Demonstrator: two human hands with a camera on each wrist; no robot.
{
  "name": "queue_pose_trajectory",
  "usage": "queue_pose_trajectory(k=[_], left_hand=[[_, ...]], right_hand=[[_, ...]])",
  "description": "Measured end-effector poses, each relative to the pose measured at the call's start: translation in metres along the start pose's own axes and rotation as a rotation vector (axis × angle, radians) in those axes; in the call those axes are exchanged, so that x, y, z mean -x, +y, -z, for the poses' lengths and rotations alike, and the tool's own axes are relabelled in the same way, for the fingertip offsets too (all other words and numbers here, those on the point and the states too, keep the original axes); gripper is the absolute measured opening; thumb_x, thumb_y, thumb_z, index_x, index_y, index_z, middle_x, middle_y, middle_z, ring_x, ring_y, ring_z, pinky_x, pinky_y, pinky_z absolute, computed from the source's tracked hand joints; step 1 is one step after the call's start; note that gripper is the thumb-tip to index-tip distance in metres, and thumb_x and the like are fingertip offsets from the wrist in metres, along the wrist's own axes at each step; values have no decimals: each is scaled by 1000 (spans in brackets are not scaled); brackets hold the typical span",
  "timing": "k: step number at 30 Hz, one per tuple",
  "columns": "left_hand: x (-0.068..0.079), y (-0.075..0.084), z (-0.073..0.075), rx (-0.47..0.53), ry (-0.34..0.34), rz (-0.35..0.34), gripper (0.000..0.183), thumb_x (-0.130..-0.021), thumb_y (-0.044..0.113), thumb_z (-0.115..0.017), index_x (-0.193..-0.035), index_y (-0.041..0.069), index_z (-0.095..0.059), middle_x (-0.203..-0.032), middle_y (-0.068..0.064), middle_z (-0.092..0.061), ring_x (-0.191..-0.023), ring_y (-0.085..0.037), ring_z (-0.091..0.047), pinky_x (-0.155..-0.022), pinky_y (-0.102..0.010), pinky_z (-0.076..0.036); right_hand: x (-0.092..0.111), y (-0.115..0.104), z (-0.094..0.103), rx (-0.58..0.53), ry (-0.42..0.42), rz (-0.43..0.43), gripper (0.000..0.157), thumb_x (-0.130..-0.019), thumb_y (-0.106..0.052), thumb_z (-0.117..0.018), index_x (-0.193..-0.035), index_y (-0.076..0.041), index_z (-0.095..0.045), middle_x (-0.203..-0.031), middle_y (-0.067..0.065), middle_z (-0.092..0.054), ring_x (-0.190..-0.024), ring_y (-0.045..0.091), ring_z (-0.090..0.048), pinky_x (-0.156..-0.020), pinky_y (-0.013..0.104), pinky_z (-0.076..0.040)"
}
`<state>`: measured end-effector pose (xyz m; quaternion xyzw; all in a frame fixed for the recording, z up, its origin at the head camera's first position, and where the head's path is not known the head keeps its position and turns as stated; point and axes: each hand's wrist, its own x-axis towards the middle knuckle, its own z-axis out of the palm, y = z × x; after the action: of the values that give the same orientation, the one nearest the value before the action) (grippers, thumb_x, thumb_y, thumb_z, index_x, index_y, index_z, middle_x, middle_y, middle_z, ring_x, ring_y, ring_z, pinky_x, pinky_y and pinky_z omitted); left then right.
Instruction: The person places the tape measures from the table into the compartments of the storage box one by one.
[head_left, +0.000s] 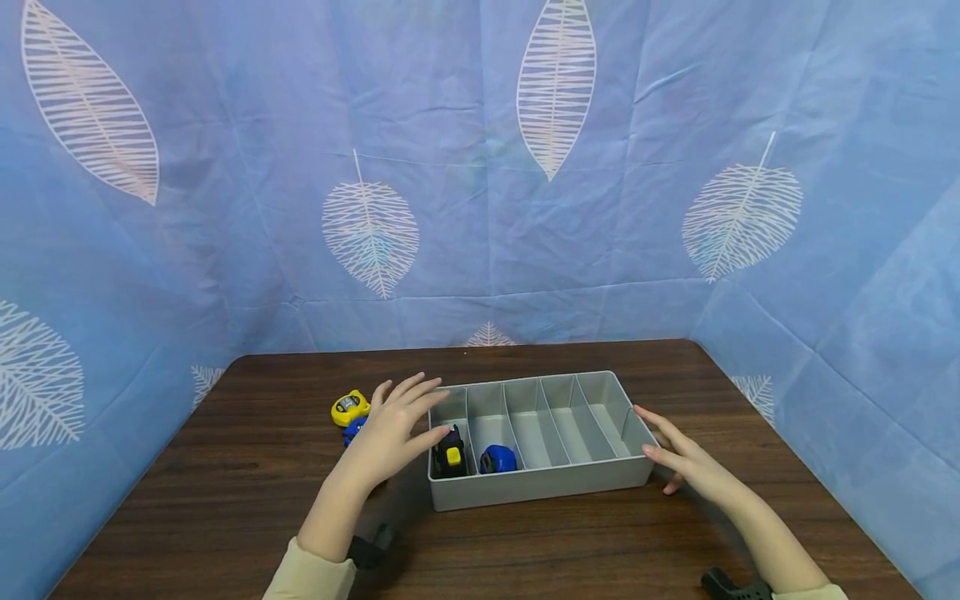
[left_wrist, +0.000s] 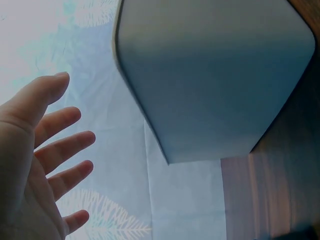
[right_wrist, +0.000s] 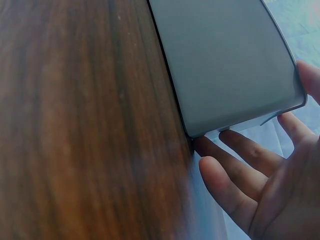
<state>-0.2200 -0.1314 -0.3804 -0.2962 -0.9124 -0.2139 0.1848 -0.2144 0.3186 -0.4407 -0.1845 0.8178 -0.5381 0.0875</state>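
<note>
A grey divided tray (head_left: pixel 540 488) lies lengthwise on the table. In its leftmost compartment sits a black tape measure (head_left: pixel 441 467) with a yellow button; the compartment beside it holds a blue tape measure (head_left: pixel 498 458). My left hand (head_left: pixel 384 437) is raised at the tray's left end, fingers extended and holding nothing. The left wrist view shows that hand (left_wrist: pixel 30 165) apart from the tray's wall (left_wrist: pixel 210 85). At the right end, my right hand (head_left: pixel 693 468) touches the tray with loosely bent fingers; its fingertips (right_wrist: pixel 227 136) meet the end wall in the right wrist view.
Left of the tray, a yellow tape measure (head_left: pixel 349 408) and a blue one (head_left: pixel 354 429) lie on the dark wooden table (head_left: pixel 225 467); my left hand partly hides the blue one. A blue leaf-patterned cloth (head_left: pixel 480 208) hangs behind and along both sides of the table.
</note>
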Motion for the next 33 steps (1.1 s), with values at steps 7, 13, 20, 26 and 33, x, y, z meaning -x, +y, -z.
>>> queue_pose_trajectory(k=[7,13,20,26,33], left_hand=[[3,-9,6,10,35,5,54,-85,30,-73,-134,13,-57,-143,-9,-46,-136,-32,-32,-105,-64,-14],[6,-16,11,33,34,57,56,-86,29,-73,-137,12,-54,-144,-10,-45,-137,-32,-30,-106,-64,-12],[9,-23,16,55,39,76,57,-90,34,-67,-140,12,-50,-145,-11,-43,-138,-32,-29,-105,-64,-10],[12,-30,19,66,35,97,59,-91,35,-66,-142,12,-47,-147,-10,-40,-139,-32,-26,-105,-63,-9],[17,-41,22,69,51,147,60,-92,37,-64,-144,13,-45,-148,-11,-38,-139,-34,-25,-104,-65,-8]], right_hand=[[0,0,-1,0,2,-4,62,-102,-17,-40,-155,-11,-8,-156,23,8,-130,63,-4,-59,50,-53],[1,-2,-1,1,3,-12,61,-102,-18,-40,-155,-12,-9,-156,23,8,-130,62,-4,-60,50,-52],[1,-2,-2,-4,-1,-24,61,-103,-18,-40,-154,-11,-8,-156,23,9,-131,61,-3,-59,50,-52],[0,-1,-2,0,0,-14,62,-102,-17,-40,-155,-11,-8,-156,23,9,-131,62,-4,-59,50,-52],[0,-1,-2,-5,1,-20,62,-103,-18,-40,-155,-12,-8,-156,23,9,-131,61,-4,-60,51,-51]])
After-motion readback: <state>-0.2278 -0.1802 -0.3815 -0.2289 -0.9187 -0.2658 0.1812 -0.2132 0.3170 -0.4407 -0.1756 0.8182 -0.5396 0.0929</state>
